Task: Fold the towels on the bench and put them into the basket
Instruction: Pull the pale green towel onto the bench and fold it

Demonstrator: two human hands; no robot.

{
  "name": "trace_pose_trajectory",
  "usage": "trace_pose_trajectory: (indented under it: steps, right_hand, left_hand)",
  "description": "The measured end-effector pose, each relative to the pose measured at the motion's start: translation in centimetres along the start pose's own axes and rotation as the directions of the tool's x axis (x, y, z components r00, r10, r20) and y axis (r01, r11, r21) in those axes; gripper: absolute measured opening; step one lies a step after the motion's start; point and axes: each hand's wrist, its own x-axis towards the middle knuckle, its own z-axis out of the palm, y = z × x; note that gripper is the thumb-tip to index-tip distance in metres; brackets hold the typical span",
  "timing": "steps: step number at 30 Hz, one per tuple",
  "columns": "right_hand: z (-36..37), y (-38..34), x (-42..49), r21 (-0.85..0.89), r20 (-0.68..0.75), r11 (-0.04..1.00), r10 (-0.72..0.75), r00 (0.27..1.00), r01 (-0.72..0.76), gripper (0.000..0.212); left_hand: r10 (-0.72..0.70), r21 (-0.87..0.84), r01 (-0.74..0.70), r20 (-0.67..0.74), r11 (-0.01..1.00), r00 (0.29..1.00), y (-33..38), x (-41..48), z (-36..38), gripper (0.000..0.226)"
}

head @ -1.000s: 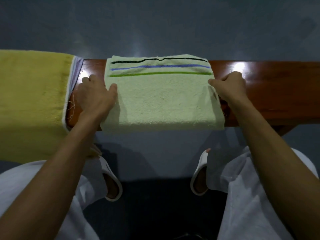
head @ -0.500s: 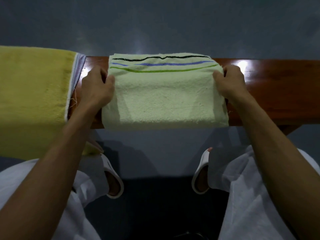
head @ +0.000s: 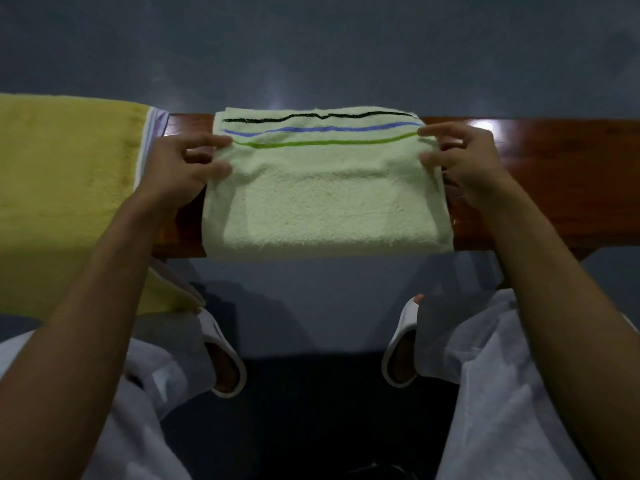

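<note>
A folded pale green towel [head: 322,192] with black, blue and green stripes along its far edge lies across the brown wooden bench [head: 554,188]. My left hand [head: 180,164] pinches the towel's left edge between thumb and fingers. At the opposite edge my right hand [head: 460,157] pinches it the same way. A yellow towel [head: 65,188] hangs over the bench at the left. No basket is in view.
Grey floor lies beyond and below the bench. My legs in white trousers and white slippers [head: 221,355] stand close to the bench's near edge. A white and lilac cloth edge [head: 152,133] peeks out beside the yellow towel.
Both hands have shifted from resting at the towel's sides to pinching its left and right edges further up, near the stripes. The towel's sides are slightly lifted.
</note>
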Motion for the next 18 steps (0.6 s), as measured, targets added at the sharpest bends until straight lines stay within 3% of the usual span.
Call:
trace_pose_trajectory:
  steps: [5, 13, 18]
  right_hand:
    - [0.3, 0.2, -0.5, -0.175, -0.039, 0.97, -0.176, 0.984, 0.167, 0.033]
    - [-0.9, -1.2, -1.2, -0.11, -0.12, 0.957, -0.281, 0.952, 0.268, 0.026]
    - [-1.5, -1.4, -1.5, -0.266, -0.173, 0.916, -0.351, 0.92, 0.3, 0.023]
  left_hand:
    - [0.02, 0.025, -0.021, 0.046, 0.999, 0.999, 0.3, -0.1, 0.1, 0.034]
    - [0.098, -0.039, -0.098, -0.001, 0.994, 0.995, 0.9, -0.5, -1.4, 0.031]
    - [0.194, 0.122, -0.181, -0.103, 0.976, 0.976, 0.6, -0.3, -1.7, 0.025]
